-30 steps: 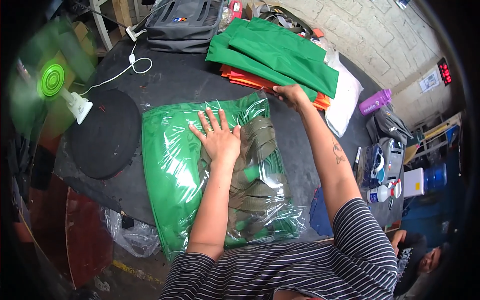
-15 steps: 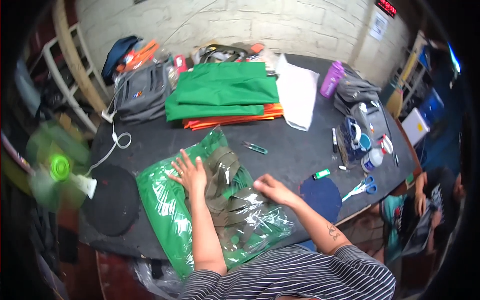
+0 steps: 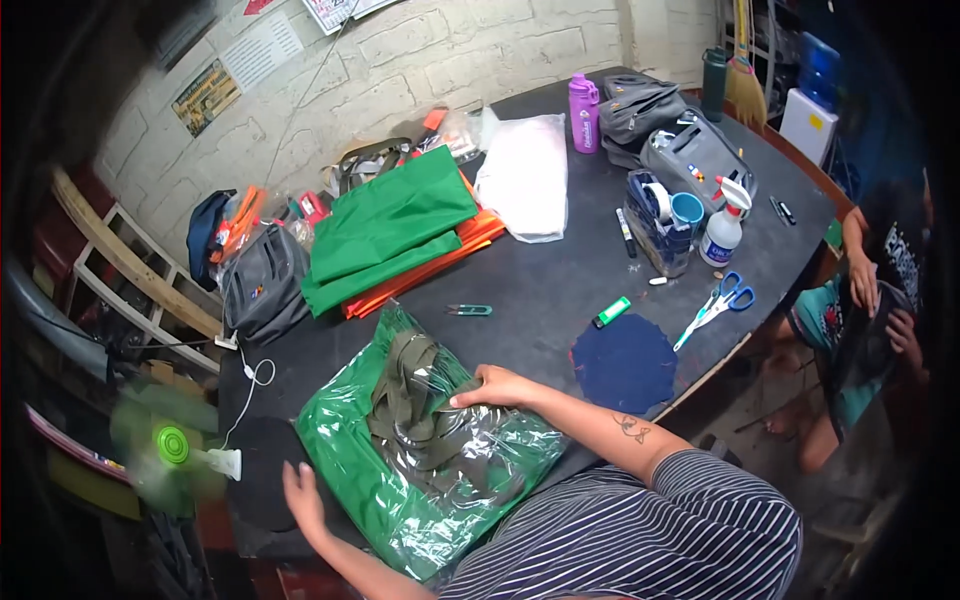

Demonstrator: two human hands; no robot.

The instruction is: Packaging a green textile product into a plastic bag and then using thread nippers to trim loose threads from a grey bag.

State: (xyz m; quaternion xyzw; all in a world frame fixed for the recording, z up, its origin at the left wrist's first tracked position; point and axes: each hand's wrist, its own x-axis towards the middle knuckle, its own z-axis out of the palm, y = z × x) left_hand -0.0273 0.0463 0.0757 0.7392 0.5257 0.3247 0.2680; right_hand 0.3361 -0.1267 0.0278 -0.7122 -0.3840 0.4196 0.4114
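A clear plastic bag [image 3: 345,425] holding folded green fabric lies on the dark table in front of me. Olive-brown webbing straps [image 3: 405,395] are bunched on its upper part, under shiny plastic. My right hand [image 3: 497,388] is at the right side of the straps, its thumb and fingers closed on the plastic; the exact grip is partly hidden. Off the bag's lower left edge, my left hand [image 3: 305,497] is raised with its fingers stretched out, holding nothing.
Beyond the bag lie thread snips [image 3: 468,310] and stacked green fabric [image 3: 395,225] over orange fabric. To the right are a navy fabric disc [image 3: 625,362], scissors [image 3: 712,308], a spray bottle [image 3: 722,235] and a purple bottle [image 3: 584,115]. A green fan [image 3: 172,445] spins at left; a person [image 3: 860,300] sits at right.
My left hand has left the top of the bag and moved down past its left edge. The right hand has moved inward onto the straps' side. The view has turned.
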